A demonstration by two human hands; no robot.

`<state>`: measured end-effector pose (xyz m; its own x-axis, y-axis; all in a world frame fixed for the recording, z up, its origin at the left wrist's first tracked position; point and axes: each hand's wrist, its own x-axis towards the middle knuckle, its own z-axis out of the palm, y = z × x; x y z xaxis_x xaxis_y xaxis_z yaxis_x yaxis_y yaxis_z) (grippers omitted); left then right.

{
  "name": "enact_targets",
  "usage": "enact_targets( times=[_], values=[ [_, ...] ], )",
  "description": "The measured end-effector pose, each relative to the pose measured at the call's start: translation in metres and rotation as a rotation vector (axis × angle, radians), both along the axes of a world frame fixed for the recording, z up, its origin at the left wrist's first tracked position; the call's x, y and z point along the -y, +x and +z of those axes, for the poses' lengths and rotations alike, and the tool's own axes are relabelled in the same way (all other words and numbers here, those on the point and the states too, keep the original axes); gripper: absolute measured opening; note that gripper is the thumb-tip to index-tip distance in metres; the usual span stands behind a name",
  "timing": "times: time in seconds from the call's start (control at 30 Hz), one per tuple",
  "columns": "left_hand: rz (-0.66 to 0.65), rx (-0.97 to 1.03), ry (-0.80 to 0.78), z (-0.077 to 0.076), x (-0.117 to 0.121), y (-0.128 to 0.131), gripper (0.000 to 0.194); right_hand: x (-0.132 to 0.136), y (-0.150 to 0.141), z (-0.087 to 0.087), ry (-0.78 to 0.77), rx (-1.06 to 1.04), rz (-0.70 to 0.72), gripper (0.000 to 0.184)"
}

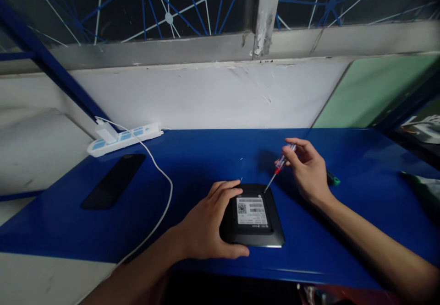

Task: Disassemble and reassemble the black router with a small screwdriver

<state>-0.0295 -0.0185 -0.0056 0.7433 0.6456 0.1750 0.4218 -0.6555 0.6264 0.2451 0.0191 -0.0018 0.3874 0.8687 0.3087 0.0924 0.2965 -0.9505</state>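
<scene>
A flat black device [278, 231] with a white printed label [252, 211] lies on the blue table. My left hand [215, 225] grips its left side, fingers over the far edge and thumb along the near edge. In my right hand [305, 165] is a screwdriver [281, 162] with a clear handle and a red collar, held between thumb and fingers. The shaft slants down to the left, and its tip meets the device near the far right corner. Whether a screw sits under the tip is too small to tell.
A black phone [114, 181] lies on the left of the blue table [202, 154]. Behind it is a white power strip [127, 138] with a plugged-in charger [106, 132], whose white cable [171, 186] curves toward the front. A green-handled tool [332, 178] lies partly behind my right wrist.
</scene>
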Motion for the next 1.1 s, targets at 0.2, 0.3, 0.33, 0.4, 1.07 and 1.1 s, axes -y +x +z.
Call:
enact_targets(
  times=[0.2,0.3,0.33,0.4,1.07,1.1],
  values=[
    [0.002,-0.004,-0.016,0.000,0.000,0.000,0.101,0.002,-0.001,-0.001,0.005,0.046,0.015,0.029],
    [-0.005,0.001,-0.021,0.000,0.000,0.000,0.101,0.004,-0.001,-0.001,0.029,0.079,-0.007,0.029],
    [-0.004,0.000,-0.021,0.001,0.000,0.000,0.101,0.004,0.000,-0.002,0.036,0.086,-0.013,0.030],
    [-0.002,-0.002,-0.018,0.000,0.000,0.000,0.102,0.005,0.001,-0.002,0.045,0.090,-0.019,0.031],
    [0.090,-0.092,0.045,0.003,0.002,0.001,0.104,-0.011,0.016,-0.013,-0.046,-0.158,-0.050,0.039],
    [0.093,-0.101,0.044,0.003,0.002,0.001,0.104,-0.012,0.017,-0.014,-0.050,-0.155,-0.038,0.039]
  ],
)
